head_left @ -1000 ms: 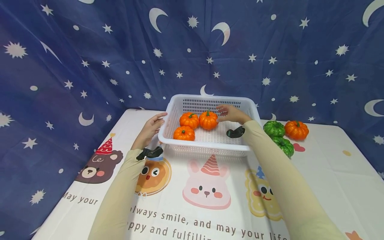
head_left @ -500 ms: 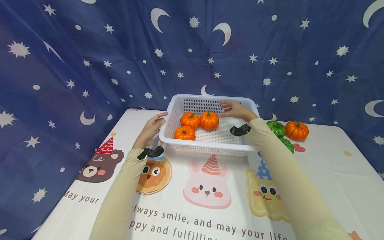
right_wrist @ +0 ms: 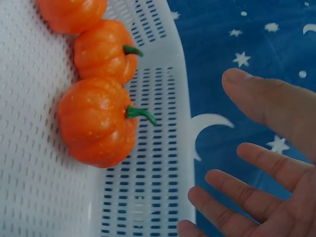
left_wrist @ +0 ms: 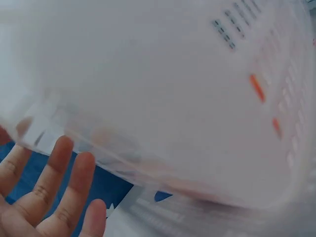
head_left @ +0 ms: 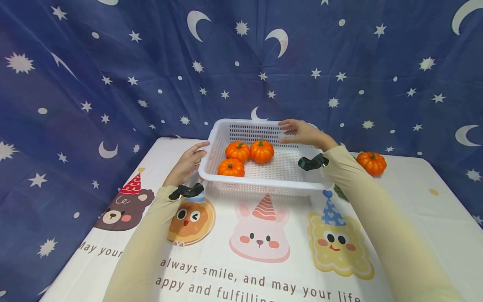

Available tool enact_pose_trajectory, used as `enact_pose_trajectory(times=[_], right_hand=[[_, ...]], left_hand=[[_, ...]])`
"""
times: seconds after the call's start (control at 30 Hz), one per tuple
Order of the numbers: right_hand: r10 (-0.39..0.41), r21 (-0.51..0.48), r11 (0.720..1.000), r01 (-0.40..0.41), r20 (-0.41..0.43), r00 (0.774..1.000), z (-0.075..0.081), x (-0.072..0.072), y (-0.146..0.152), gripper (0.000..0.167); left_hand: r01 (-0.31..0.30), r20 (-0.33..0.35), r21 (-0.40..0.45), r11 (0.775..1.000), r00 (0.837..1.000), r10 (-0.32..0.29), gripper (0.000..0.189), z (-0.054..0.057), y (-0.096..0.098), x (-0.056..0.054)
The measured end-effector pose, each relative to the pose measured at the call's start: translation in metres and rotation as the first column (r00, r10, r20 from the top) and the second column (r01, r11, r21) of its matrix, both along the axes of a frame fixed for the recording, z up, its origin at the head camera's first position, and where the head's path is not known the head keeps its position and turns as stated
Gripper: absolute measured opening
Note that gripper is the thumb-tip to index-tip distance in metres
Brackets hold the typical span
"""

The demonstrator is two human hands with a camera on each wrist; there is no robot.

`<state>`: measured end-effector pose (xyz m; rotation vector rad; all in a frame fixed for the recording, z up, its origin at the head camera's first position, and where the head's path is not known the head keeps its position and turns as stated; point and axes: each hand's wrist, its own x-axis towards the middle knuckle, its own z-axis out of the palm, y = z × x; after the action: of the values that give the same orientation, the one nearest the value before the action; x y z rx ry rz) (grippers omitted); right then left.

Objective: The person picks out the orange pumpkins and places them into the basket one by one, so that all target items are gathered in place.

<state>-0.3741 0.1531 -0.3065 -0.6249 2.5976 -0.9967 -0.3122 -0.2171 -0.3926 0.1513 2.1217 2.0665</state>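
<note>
A white plastic basket [head_left: 260, 180] with slotted walls holds three orange pumpkins: a front one [head_left: 231, 167], a back left one [head_left: 237, 152] and one with a long green stem [right_wrist: 98, 121]. My left hand [head_left: 187, 162] rests its fingertips at the basket's left rim, fingers spread and fairly straight. In the left wrist view those fingers [left_wrist: 61, 182] lie against the basket's outer wall. Over the basket's back right part is my right hand [head_left: 302, 133], fingers apart and relaxed, holding nothing. The right wrist view shows its thumb and fingers beside the back rim, apart from the pumpkins.
Right of the basket, an orange pumpkin [head_left: 371, 163] stands on the white printed tablecloth [head_left: 411, 201]. A green pumpkin [head_left: 341, 192] is mostly hidden behind my right sleeve. A dark blue curtain [head_left: 241, 63] with moons and stars hangs close behind the basket.
My right hand has moved up, right and away from the long-stemmed pumpkin, which stays in the basket. The right sleeve now covers most of the green pumpkins. My left hand keeps its place.
</note>
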Motion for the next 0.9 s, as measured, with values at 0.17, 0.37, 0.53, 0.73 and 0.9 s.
enact_pose_trajectory(times=[0.17, 0.37, 0.53, 0.73, 0.9], right_hand=[[0.024, 0.014, 1.0, -0.024, -0.009, 1.0, 0.009, 0.009, 0.002, 0.064], [0.042, 0.017, 0.999, -0.042, -0.02, 0.999, 0.016, 0.021, 0.01, 0.064], [0.056, 0.017, 0.998, -0.055, -0.065, 0.996, 0.02, 0.03, 0.022, 0.061], [0.04, 0.005, 0.999, -0.039, -0.106, 0.994, 0.027, 0.044, 0.042, 0.06], [0.003, -0.003, 1.0, -0.003, -0.116, 0.993, 0.03, 0.054, 0.061, 0.06]], left_hand=[[0.038, 0.023, -0.087, 0.995, 0.999, -0.036, 0.048, 0.005, -0.008, -0.005], [0.1, 0.057, -0.139, 0.985, 0.994, -0.093, 0.037, 0.008, -0.014, -0.011], [0.131, 0.052, -0.146, 0.981, 0.991, -0.125, 0.035, 0.012, -0.012, -0.012], [0.119, 0.038, -0.126, 0.985, 0.993, -0.115, 0.03, 0.012, -0.01, -0.013], [0.103, 0.035, -0.123, 0.987, 0.994, -0.099, 0.025, 0.01, -0.009, -0.012]])
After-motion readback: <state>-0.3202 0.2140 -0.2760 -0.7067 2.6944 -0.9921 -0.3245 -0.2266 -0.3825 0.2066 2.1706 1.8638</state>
